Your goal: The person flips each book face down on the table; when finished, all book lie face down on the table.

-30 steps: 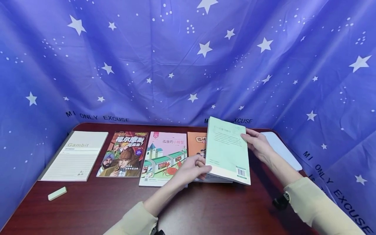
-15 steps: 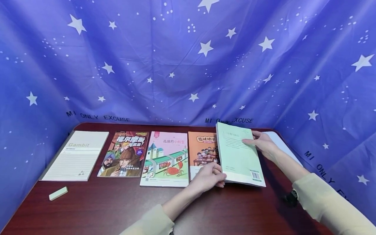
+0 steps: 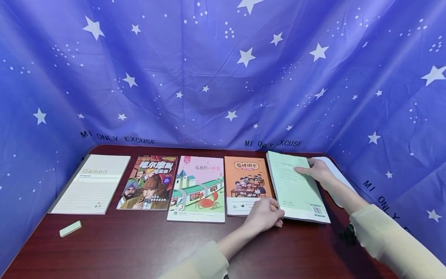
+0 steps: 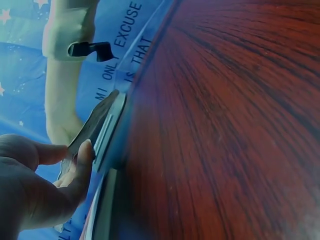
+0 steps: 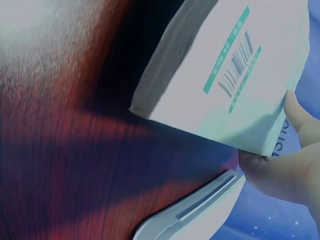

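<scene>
A pale green book, a barcode near its lower right corner, tilts just above the table at the right end of the row. My left hand pinches its lower left corner between thumb and fingers. On the far right edge, my right hand grips it, thumb on top; the fingers beneath are mostly hidden. In the right wrist view the book stands clear of the wood on the near side. Seen almost edge-on in the left wrist view, the book lies between my thumb and fingers.
Left of it lie an orange book, a pink book, a dark detective comic and a cream notebook. A small whitish bar lies in front. Partly behind my right hand is a white, round-cornered flat object.
Both hands have carried the green book rightward and lower, toward the table. The orange book, partly covered before, now shows nearly whole.
</scene>
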The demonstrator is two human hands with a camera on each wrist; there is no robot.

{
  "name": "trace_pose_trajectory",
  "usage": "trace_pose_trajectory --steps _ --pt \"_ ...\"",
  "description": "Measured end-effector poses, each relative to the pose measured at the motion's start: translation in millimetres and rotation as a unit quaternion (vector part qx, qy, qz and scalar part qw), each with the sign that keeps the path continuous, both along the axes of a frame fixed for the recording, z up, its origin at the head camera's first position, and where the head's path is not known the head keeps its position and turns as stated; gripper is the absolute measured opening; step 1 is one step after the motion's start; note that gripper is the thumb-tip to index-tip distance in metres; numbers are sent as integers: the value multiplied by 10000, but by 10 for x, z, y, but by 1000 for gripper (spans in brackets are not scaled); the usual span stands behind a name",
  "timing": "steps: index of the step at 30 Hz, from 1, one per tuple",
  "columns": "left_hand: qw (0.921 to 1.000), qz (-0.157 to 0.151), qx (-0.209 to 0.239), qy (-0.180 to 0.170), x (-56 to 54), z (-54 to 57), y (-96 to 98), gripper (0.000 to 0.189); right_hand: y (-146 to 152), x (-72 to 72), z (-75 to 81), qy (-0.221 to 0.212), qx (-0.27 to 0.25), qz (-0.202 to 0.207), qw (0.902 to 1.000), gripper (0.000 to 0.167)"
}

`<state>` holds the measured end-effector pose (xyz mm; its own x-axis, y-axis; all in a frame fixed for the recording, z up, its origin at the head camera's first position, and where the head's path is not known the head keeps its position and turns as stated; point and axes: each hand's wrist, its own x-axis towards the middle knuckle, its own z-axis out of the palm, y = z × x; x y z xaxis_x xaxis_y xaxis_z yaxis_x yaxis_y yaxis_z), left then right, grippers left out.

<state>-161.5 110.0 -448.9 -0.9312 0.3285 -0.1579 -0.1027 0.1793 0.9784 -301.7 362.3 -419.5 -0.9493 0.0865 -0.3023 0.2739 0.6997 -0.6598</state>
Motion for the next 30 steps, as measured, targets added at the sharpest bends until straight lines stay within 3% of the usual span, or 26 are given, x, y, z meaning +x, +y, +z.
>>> trace_pose_trajectory --steps 4,10,16,22,27,30 --pt "9998 165 -30 -59 -11 -11 79 9 56 -31 -27 -34 337 126 9993 111" --pt "9986 270 270 -354 -26 -15 214 2 139 -69 -86 31 807 382 9960 108" --pt "9979 387 139 -492 -36 -43 290 11 176 -77 -118 190 1347 608 9888 104" --pt "9981 390 -33 -484 -65 -65 307 12 153 -55 -96 286 1612 757 9836 99" --pt "9964 458 112 -704 -80 -77 314 9 126 -64 -103 444 1806 832 9790 92" --pt "9958 495 59 -772 -74 -67 313 23 112 -69 -101 405 1809 794 9795 92"
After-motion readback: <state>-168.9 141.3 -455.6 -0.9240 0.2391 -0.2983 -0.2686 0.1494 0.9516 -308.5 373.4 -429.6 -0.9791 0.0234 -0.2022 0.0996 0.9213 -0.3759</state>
